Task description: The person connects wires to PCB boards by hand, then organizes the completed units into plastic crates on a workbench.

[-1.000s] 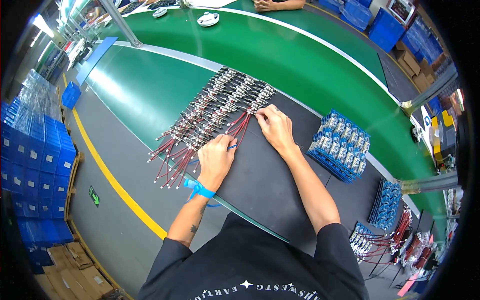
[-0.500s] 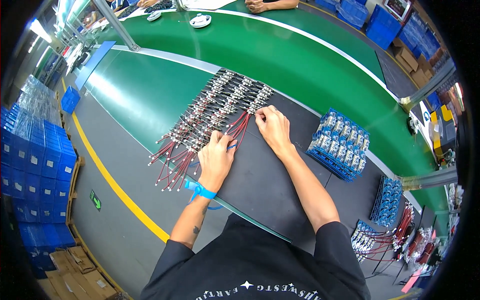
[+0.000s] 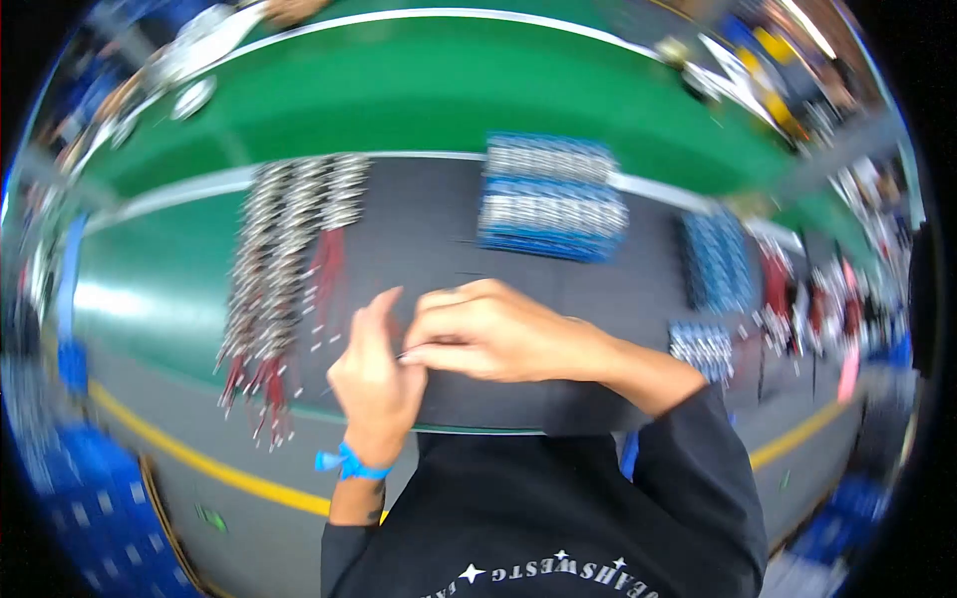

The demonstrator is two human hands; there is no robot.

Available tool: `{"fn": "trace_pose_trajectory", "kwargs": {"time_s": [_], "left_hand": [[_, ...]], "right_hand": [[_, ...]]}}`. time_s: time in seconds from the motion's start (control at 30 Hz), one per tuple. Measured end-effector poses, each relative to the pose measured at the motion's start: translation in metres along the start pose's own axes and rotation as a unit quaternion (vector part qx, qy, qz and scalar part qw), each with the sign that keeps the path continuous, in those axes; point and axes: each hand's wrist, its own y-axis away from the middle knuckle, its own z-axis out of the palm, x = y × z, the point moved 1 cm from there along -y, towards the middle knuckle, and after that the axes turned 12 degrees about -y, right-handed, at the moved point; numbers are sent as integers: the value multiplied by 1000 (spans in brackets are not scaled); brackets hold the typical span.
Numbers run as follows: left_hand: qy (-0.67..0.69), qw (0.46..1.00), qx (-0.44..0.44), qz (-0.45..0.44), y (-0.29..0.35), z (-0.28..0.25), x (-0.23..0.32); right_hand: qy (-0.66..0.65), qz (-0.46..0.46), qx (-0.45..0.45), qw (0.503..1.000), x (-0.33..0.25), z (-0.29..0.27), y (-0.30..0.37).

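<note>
Over the front part of the dark mat, my left hand [image 3: 375, 377] and my right hand [image 3: 480, 333] meet at the fingertips. Motion blurs both. The right fingers are closed in a pinch, while the left hand has a finger pointing up and its others bent toward the right hand. A small dark bit shows where they touch, too smeared to name. To the left lie rows of wire harnesses [image 3: 291, 254] with pale connectors and red leads. A shorter row [image 3: 344, 191] at their right end trails red wires onto the mat.
Beyond my right hand stands a stack of blue trays [image 3: 554, 199] holding pale parts. Farther right are another blue stack [image 3: 718, 261], a small group of white parts [image 3: 701, 346] and red wire bundles [image 3: 776, 284]. A green belt [image 3: 399, 90] runs behind the bench, with metal posts beside it.
My view has swung to the right. Both hands have left the harness rows and come together nearer my body. The harness rows now appear farther left.
</note>
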Motion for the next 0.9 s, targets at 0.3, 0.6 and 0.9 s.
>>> {"fn": "trace_pose_trajectory", "kwargs": {"time_s": [0.3,0.6,0.9], "left_hand": [[181,933,9,312,14,13,70],[317,893,-271,166,28,91,76],[299,886,-304,182,43,112,74]], "right_hand": [[306,64,427,848,-126,-79,128],[526,204,774,286,-219,-30,464],[356,441,669,481,-71,-23,389]]}}
